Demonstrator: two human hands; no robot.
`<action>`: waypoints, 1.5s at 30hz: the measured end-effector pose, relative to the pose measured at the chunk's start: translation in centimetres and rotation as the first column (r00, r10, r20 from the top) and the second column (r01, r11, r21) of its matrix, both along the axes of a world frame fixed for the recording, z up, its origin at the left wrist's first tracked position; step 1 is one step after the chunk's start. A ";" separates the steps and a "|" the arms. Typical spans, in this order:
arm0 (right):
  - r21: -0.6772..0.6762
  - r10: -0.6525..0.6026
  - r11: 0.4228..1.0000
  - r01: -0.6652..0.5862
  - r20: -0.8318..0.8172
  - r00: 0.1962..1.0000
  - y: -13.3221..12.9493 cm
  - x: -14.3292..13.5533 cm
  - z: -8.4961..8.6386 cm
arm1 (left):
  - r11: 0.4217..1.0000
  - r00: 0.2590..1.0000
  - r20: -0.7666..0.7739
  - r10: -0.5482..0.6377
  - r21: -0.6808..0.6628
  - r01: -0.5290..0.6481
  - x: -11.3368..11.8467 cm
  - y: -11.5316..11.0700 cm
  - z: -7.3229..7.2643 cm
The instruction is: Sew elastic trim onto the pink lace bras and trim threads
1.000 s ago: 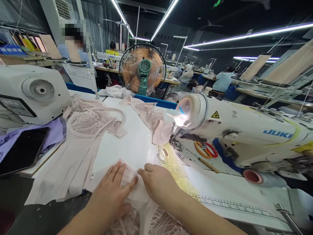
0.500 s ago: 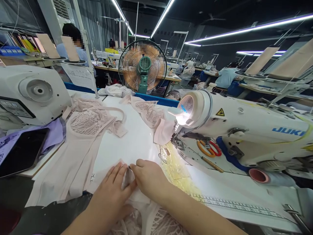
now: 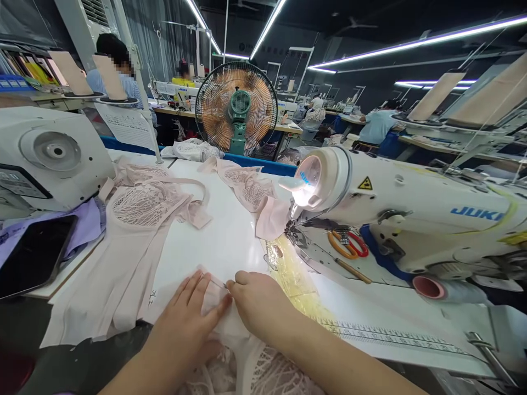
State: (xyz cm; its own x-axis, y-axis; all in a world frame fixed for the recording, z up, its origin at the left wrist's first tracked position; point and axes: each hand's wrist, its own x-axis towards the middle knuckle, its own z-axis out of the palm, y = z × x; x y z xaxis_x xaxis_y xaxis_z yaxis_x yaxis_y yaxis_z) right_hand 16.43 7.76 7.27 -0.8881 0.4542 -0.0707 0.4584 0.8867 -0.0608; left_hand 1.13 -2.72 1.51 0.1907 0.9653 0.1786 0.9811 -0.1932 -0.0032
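Observation:
My left hand (image 3: 190, 312) lies flat on a pale pink lace bra (image 3: 247, 356) at the table's near edge, fingers stretched over its thin fabric and thumb apart. Close beside it, my right hand (image 3: 263, 304) is closed in a pinch over the same fabric. A small dark tip pokes out between its finger and thumb; the rest of that object is hidden. Lace cups of the bra hang below my wrists, partly covered by my forearms. Farther up the table, another pink lace piece (image 3: 251, 189) runs to the needle area of the sewing machine (image 3: 370, 186).
Another pink lace garment (image 3: 140, 208) lies at left, near a black phone (image 3: 39, 255). Orange-and-red-handled scissors (image 3: 348, 245), a wooden-handled tool (image 3: 353, 270) and a thread cone (image 3: 448, 288) lie by the machine. A tape measure (image 3: 395, 336) runs along the front edge. Behind stands a large fan (image 3: 237, 109).
My right hand has slid slightly right, away from my left fingers, so more fabric shows between them. The left hand keeps its place on the fabric. The whole view has shifted slightly.

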 end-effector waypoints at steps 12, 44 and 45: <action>0.019 0.050 0.999 -0.051 0.035 0.998 -0.1 1.5 0.0 | 0.999 1.000 -0.026 0.001 0.050 0.000 -0.1 -0.2 -0.6; -0.111 -0.209 0.975 0.191 -0.186 0.960 -1.5 1.4 -0.2 | 0.993 0.998 -0.007 0.058 -0.106 -0.058 2.7 -0.8 2.4; -0.072 -0.184 0.982 0.174 -0.153 0.971 -1.5 1.0 -0.2 | 0.989 0.998 0.000 0.061 -0.132 -0.060 2.7 -0.8 2.6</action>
State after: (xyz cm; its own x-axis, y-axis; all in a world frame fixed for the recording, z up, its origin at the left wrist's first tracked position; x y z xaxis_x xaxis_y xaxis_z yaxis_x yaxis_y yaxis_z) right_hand 17.42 6.29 7.11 -0.7947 0.6061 0.0336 0.5897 0.7840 -0.1942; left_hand 3.82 -3.48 4.15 0.1306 0.9902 0.0498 0.9910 -0.1318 0.0220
